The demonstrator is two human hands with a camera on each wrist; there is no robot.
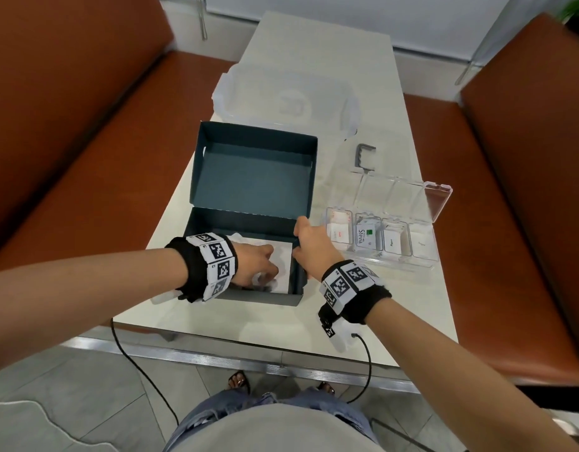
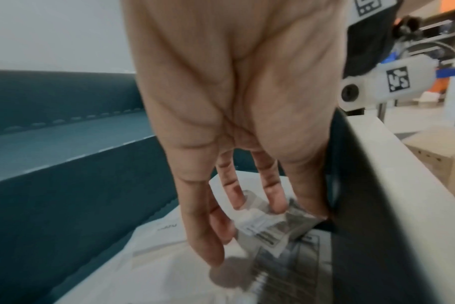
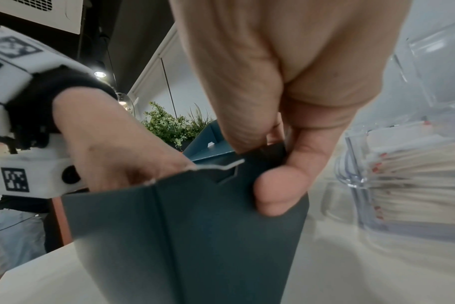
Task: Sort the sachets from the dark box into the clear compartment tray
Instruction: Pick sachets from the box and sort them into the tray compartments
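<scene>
A white table point(image 1: 363, 93) is standing between two brown benches point(image 1: 70, 125), carrying everything in play. At its far end a large translucent storage tub point(image 1: 288, 99) is sitting, and just in front of that the dark box point(image 1: 249, 177) is lying open with its lid flipped back flat toward the tub. To the right of the box, near but apart from it, the clear compartment tray point(image 1: 389, 236) is resting with its own lid point(image 1: 438, 200) hinged open; its four near compartments are already holding stacks of white sachets, one stack reading "Stevia" point(image 1: 366, 238). A small grey clip-like piece point(image 1: 363, 156) is lying on the table behind the tray.

The right hand point(image 1: 311, 246) is gripping the right wall of the dark box, thumb pressing on the outside face and fingers hooking over the rim to the inside, as the right wrist view shows plainly. The left hand point(image 1: 255, 265) is reaching down into the box, fingers extending and only slightly bent, fingertips point(image 2: 277, 203) touching a crumpled printed sachet point(image 2: 275, 224) that is lying on white paper point(image 2: 153, 273) lining the box floor. Whether those fingers are actually pinching the sachet I cannot tell, since the wrist picture is blurring there.
</scene>
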